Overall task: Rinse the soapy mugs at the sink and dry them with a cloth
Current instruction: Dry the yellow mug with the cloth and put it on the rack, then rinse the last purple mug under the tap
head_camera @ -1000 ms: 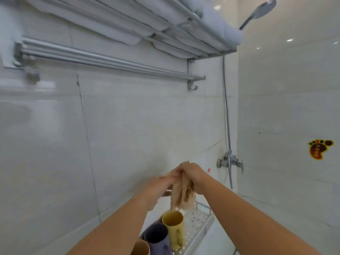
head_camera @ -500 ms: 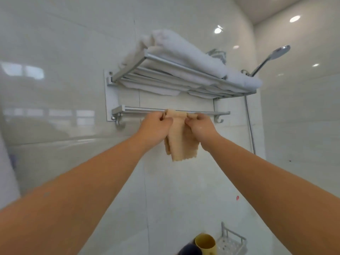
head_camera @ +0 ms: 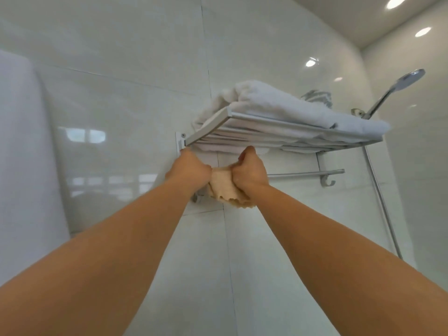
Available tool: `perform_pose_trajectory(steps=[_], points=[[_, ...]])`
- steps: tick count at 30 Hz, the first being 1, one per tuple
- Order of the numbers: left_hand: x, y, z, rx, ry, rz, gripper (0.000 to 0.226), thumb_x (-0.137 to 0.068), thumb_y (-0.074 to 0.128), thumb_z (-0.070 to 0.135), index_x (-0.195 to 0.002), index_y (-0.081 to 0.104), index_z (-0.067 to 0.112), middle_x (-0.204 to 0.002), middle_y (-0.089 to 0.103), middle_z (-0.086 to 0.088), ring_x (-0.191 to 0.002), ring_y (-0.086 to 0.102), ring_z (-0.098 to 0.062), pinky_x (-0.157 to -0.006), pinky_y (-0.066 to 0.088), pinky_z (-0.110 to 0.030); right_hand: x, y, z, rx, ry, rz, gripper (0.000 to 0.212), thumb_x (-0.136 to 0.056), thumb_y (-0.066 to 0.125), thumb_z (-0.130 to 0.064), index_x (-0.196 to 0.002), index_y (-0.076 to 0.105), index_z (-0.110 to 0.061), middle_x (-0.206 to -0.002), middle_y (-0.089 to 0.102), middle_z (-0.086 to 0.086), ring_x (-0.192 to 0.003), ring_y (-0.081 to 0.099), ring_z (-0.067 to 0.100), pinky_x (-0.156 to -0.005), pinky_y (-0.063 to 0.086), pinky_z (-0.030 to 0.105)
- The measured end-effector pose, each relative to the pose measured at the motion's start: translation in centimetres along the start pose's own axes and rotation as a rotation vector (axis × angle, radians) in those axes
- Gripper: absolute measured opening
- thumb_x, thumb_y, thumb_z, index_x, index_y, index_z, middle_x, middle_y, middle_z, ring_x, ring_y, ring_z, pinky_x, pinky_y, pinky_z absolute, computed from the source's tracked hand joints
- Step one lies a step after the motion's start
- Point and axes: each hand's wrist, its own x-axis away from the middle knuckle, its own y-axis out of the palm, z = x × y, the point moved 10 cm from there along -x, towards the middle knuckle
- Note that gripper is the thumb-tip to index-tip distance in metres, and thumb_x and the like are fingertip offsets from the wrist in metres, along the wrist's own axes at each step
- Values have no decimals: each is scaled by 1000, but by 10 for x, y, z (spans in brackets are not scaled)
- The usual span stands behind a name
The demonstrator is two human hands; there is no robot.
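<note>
A small beige cloth (head_camera: 224, 187) hangs at the wall's metal towel bar (head_camera: 305, 175), under the towel rack. My left hand (head_camera: 189, 169) grips its left top edge and my right hand (head_camera: 252, 172) grips its right top edge, both fists closed on the fabric. The cloth droops between and below the hands, bunched at its lower edge. The part of the bar behind my hands is hidden. No mugs are in view.
A metal rack (head_camera: 278, 132) above the bar carries folded white towels (head_camera: 278, 105). A shower head (head_camera: 409, 80) and its riser pipe (head_camera: 380, 202) stand at the right. A hook (head_camera: 327, 183) hangs at the bar's right end. Glossy white tiles cover the walls.
Both hands have lifted the cloth from above the mugs up to the towel bar. The view has tilted upward, so the mugs and the wire basket have dropped out of sight.
</note>
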Motion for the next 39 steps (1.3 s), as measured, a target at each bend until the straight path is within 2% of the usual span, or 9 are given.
perform_pose_trajectory(steps=[3, 6, 8, 11, 16, 19, 23, 29, 39], points=[[-4, 1, 5, -115, 40, 2, 42, -86, 55, 17, -126, 48, 6, -115, 59, -17, -106, 56, -35, -82, 45, -37, 0, -17, -6, 207, -107, 130, 24, -91, 56, -22, -113, 50, -13, -116, 51, 9, -106, 48, 28, -86, 42, 36], [-1, -6, 23, -224, 164, 40, 15, -92, 53, 26, -101, 62, 19, -104, 63, -6, -100, 54, -28, -85, 41, -36, 3, -14, -20, 322, -278, 49, 24, -97, 48, -30, -86, 64, -15, -89, 64, 2, -87, 57, 23, -86, 43, 36], [5, 3, 31, -288, 239, -48, 26, -96, 48, 42, -85, 63, 25, -86, 63, 2, -90, 54, -21, -90, 31, -40, 6, 0, -12, 298, -226, -122, 38, -100, 40, -35, -72, 60, -20, -73, 62, -1, -72, 55, 19, -86, 41, 36], [13, 16, 30, -392, 282, -139, 46, -99, 37, 53, -74, 62, 24, -72, 59, 3, -76, 52, -14, -86, 25, -40, 8, 17, -4, 336, -147, -262, 43, -103, 28, -41, -86, 62, -21, -89, 65, 1, -82, 55, 19, -92, 36, 37], [23, 19, 24, -375, 346, -169, 46, -104, 27, 43, -68, 46, 21, -73, 50, 2, -85, 53, -25, -88, 42, -41, 10, 22, -7, 373, -90, -319, 45, -103, 23, -41, -93, 60, -18, -90, 60, 0, -89, 56, 21, -93, 36, 37], [32, 11, 24, -245, 342, -165, 41, -103, 36, 39, -69, 49, 19, -74, 53, 1, -81, 53, -24, -79, 43, -37, 21, 5, -14, 313, -137, -196, 37, -102, 30, -37, -105, 63, -19, -100, 62, -1, -95, 58, 21, -88, 42, 36], [52, -23, 16, 19, 304, 0, 21, -99, 48, 30, -101, 64, 16, -98, 63, -1, -90, 57, -20, -78, 44, -28, 50, -40, -30, 96, -257, 136, 20, -96, 40, -23, -101, 58, -15, -99, 60, 1, -86, 56, 20, -77, 48, 36], [107, -48, -78, 422, -99, 21, 8, -96, 52, 22, -91, 58, 17, -86, 60, 4, -74, 57, -11, -61, 44, -21, 123, 26, 4, -337, 155, -323, 21, -94, 41, -12, -85, 57, -2, -73, 55, 7, -58, 48, 17, -54, 41, 26], [335, -66, -262, 605, -675, -252, 9, -96, 56, 20, -86, 57, 20, -79, 65, 2, -66, 61, -11, -63, 45, -24, 379, 137, 25, -245, 558, -854, 19, -95, 49, -19, -87, 63, -10, -77, 64, 5, -60, 57, 15, -60, 48, 24]])
